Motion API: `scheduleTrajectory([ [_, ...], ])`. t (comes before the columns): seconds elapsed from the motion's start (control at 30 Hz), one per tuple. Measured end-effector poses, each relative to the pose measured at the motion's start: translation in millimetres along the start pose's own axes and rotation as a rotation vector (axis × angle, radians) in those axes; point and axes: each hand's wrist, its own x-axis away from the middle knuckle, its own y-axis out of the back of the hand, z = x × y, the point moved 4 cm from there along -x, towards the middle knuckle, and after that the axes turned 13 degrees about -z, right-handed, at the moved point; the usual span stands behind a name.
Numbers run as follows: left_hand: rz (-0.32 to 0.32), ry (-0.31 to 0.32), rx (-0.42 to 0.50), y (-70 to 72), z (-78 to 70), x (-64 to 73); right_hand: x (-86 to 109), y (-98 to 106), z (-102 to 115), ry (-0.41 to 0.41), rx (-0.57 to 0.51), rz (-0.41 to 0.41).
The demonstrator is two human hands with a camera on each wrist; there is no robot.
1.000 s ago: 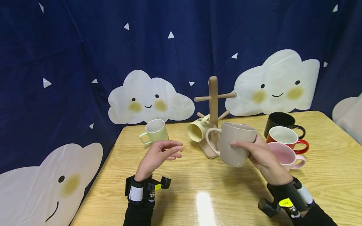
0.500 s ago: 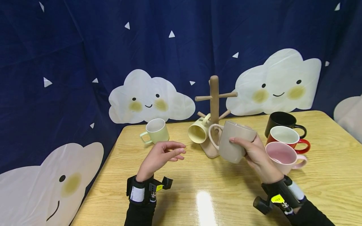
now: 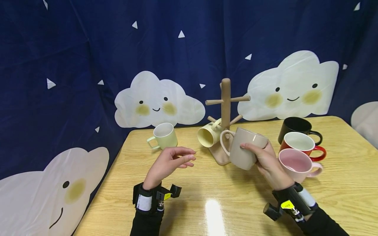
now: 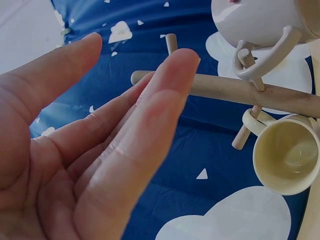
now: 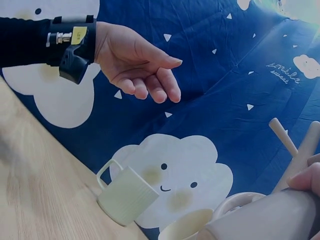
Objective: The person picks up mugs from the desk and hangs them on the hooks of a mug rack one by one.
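My right hand point(image 3: 273, 168) grips a greyish-beige mug point(image 3: 246, 150) by its body, thumb across the near side. The mug tilts, with its handle pointing left at the wooden mug rack point(image 3: 225, 106). In the left wrist view, the end of a lower peg point(image 4: 245, 57) shows inside the loop of that mug's handle point(image 4: 280, 57). A pale yellow mug point(image 3: 207, 137) hangs by its handle from another lower peg on the left. My left hand point(image 3: 168, 164) hovers over the table with relaxed fingers and holds nothing.
On the left, a pale green mug point(image 3: 166, 137) stands upright behind my left hand. A black mug point(image 3: 294, 129), a red mug point(image 3: 299, 144) and a pink mug point(image 3: 296, 164) stand in a row at right. Behind the table point(image 3: 189, 203) hangs a dark blue cloth point(image 3: 189, 59).
The right hand has brought the beige mug slightly lower and tilted it, its handle now at the rack's lower peg. The left hand has barely moved.
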Motion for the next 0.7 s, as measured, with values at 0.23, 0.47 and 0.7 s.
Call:
scheduleTrajectory([
  [0.23,0.013,-0.009,-0.014,-1.2,0.2,-1.1,-4.6,2,-4,-0.035,0.025,0.001],
  [0.47,0.011,-0.012,-0.021,-2.0,0.6,-1.7,-8.9,2,-15,-0.106,0.098,0.007],
  [0.7,0.018,-0.013,-0.032,-2.9,2.6,-3.1,-8.2,-1,-27,-0.112,0.085,0.008],
])
